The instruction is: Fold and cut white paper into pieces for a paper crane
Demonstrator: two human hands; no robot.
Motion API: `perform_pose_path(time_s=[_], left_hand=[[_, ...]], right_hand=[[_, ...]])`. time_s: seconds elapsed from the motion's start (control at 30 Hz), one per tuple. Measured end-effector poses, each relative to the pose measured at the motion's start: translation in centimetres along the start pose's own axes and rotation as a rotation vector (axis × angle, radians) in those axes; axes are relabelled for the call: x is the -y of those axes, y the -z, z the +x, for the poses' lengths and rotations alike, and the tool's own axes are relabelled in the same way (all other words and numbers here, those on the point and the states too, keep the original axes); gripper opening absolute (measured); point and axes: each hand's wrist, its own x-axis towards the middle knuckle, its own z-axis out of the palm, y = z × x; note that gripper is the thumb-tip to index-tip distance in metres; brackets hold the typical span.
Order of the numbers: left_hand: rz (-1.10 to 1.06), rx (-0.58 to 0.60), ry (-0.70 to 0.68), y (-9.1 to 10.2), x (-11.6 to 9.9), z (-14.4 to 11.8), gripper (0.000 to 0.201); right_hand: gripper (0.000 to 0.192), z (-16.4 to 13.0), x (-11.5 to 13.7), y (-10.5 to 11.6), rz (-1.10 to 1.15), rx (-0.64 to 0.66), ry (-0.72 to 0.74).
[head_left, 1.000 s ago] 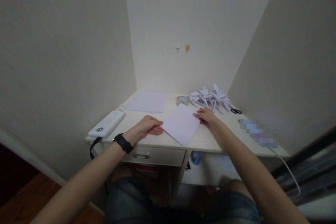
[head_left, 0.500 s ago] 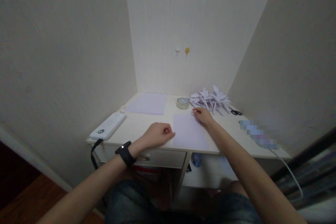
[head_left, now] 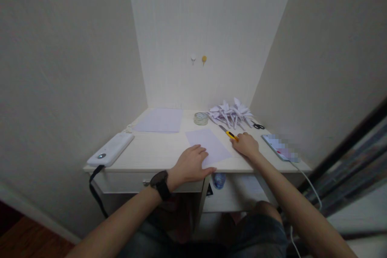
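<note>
Paper (head_left: 208,147) lies flat near the front edge of the desk (head_left: 157,153), and both hands are at it. The left hand (head_left: 192,165) rests palm down on the sheet's near left corner, fingers (head_left: 201,152) stretched out flat and slightly spread, gripping nothing, only pressing the sheet. A black watch (head_left: 160,184) sits on that wrist. The right hand (head_left: 248,146) lies just to the right of the sheet, its fingers curled around the near end of a yellow utility knife (head_left: 230,134); the knife's tip points away from the fingertips toward the back of the desk, and its body runs along the sheet's right edge.

Beyond the right fingertips a heap of folded paper shapes (head_left: 229,112) sits against the wall, with a roll of clear tape (head_left: 200,118) to its left and black scissors (head_left: 258,125) to its right. Right of the right hand lies a phone (head_left: 279,148) with a white cable (head_left: 308,185) running off the desk edge. Far beyond the left fingers a second flat sheet (head_left: 160,120) lies near the back wall, and well to the left of that hand a white power bank (head_left: 110,150) rests at the desk's left edge.
</note>
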Motion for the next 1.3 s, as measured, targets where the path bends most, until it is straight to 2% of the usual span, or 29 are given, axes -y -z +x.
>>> perform_pose_path(time_s=[0.1,0.23,0.43,0.5,0.63,0.77,0.97,1.13,1.23,1.3], left_hand=[[0.015,-0.023,0.070,-0.6,-0.5,1.7,0.060],[0.011,0.084,0.158,-1.2,-0.4,3.4,0.063],[0.074,0.124,0.077,-0.7,-1.1,3.8,0.047],[0.081,0.133,0.102,-0.7,-1.4,3.8,0.046],[0.052,0.051,0.279,-0.9,-1.6,4.1,0.049],[-0.061,-0.045,0.479,-0.9,-1.0,4.5,0.042],[-0.084,-0.105,0.584,-0.8,-1.2,5.0,0.045],[-0.020,-0.100,0.536,-1.5,-2.4,5.5,0.050],[-0.051,-0.084,0.392,-1.2,-2.1,5.4,0.055],[-0.092,-0.051,0.234,-0.6,-1.1,5.2,0.051]], right_hand=[[0.042,-0.4,0.4,-0.3,0.001,-0.020,0.013],[0.041,-1.4,0.4,-0.4,-0.005,-0.065,0.022],[0.039,-3.4,0.4,-0.3,-0.004,-0.120,0.056],[0.039,-3.8,0.3,-0.2,0.006,-0.117,0.060],[0.038,-4.5,0.1,0.0,0.012,-0.121,0.056],[0.036,-5.3,0.3,0.3,0.011,-0.141,0.079],[0.033,-7.0,0.9,1.1,0.019,-0.144,0.142],[0.030,-7.1,1.3,1.3,0.034,-0.105,0.202],[0.031,-6.6,1.1,1.1,0.063,-0.081,0.218],[0.031,-6.2,0.9,0.9,0.091,-0.062,0.232]])
